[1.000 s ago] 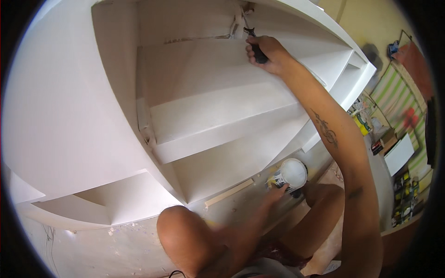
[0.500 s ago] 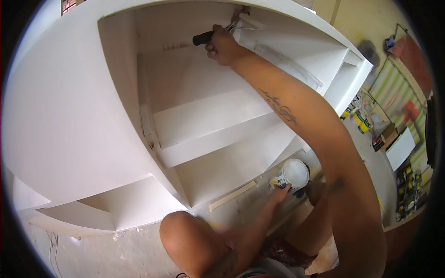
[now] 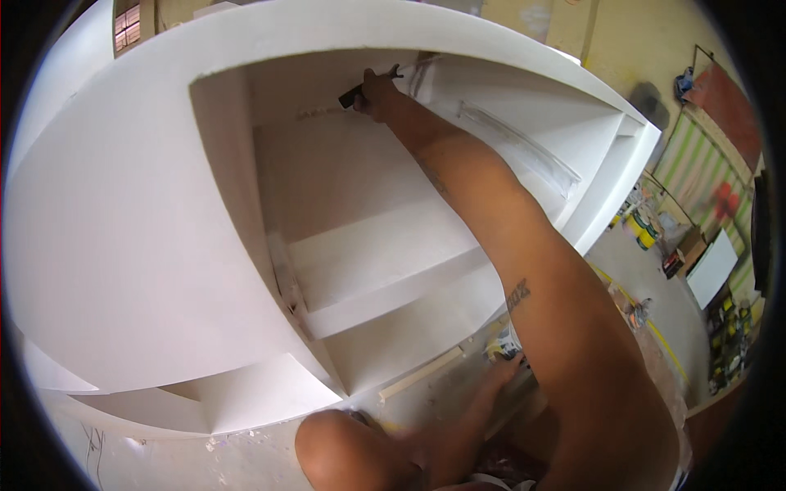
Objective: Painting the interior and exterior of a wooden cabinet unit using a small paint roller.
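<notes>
Deep inside the white cabinet (image 3: 115,213), my right hand (image 3: 378,92) is closed round the dark handle of a paint roller (image 3: 350,98). Part of the roller's frame shows beyond my fingers, but its roller sleeve cannot be made out. Streaks mark the compartment's far corner beside it. Lower down, my left hand (image 3: 506,372) grips a white paint bucket (image 3: 506,342) at its side, near the floor. My right arm covers most of that bucket and its opening.
A shelf step (image 3: 393,286) crosses the cabinet's inside below my right arm. On the floor lies a wooden strip (image 3: 422,374) along the cabinet's base. Several cans (image 3: 644,233) and a white panel (image 3: 711,270) stand at the right. My bent knee (image 3: 348,450) is close to the cabinet.
My right arm has reached further into the compartment, and the roller's sleeve has gone out of sight. The bucket, still in my left hand, is now largely covered by my arm. The view has shifted.
</notes>
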`<state>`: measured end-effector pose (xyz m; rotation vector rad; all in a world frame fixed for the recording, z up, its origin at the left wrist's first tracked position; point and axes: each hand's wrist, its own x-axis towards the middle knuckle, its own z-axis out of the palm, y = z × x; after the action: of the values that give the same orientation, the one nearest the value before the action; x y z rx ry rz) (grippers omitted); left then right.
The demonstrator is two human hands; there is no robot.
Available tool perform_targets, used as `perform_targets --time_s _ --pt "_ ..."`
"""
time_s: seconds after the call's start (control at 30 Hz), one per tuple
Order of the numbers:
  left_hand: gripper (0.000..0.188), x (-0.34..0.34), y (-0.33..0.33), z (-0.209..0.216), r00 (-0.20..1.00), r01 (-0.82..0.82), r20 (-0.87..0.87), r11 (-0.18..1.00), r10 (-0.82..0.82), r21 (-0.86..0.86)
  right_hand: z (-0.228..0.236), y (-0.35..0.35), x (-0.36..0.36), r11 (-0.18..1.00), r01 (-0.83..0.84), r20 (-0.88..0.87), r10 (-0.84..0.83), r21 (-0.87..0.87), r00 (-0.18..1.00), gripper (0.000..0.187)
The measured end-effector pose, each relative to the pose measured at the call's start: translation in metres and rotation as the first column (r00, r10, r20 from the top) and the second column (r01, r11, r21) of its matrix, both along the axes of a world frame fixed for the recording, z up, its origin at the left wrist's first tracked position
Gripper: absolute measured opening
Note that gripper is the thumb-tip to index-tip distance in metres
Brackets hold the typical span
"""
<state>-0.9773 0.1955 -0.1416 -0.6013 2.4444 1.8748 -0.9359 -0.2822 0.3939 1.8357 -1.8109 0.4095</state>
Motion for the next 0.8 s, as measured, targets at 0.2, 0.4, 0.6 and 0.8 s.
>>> perform_targets --time_s 0.2,0.4,0.6,0.8 --pt "0.123 0.025 -0.007 0.046 0.951 -0.192 0.286 0.953 0.121 0.236 -0.01 -0.031 -0.005 0.997 0.052 -0.059 -0.049 0.06 0.997 0.07" --pt "0.088 0.012 -0.001 0.023 0.988 0.141 0.079 0.987 -0.134 -0.082 -0.013 -0.014 0.002 0.998 -0.023 0.162 0.013 0.063 0.987 0.062" --pt "0.088 0.008 0.003 0.013 0.992 0.107 0.08 0.978 -0.094 -0.181 -0.016 -0.04 -0.003 0.998 -0.036 0.407 0.052 -0.048 0.912 0.055" --pt "0.123 0.037 -0.01 0.066 0.951 -0.254 0.25 0.925 0.185 0.282 -0.01 -0.064 -0.01 0.983 0.111 0.293 -0.064 -0.145 0.954 0.065"
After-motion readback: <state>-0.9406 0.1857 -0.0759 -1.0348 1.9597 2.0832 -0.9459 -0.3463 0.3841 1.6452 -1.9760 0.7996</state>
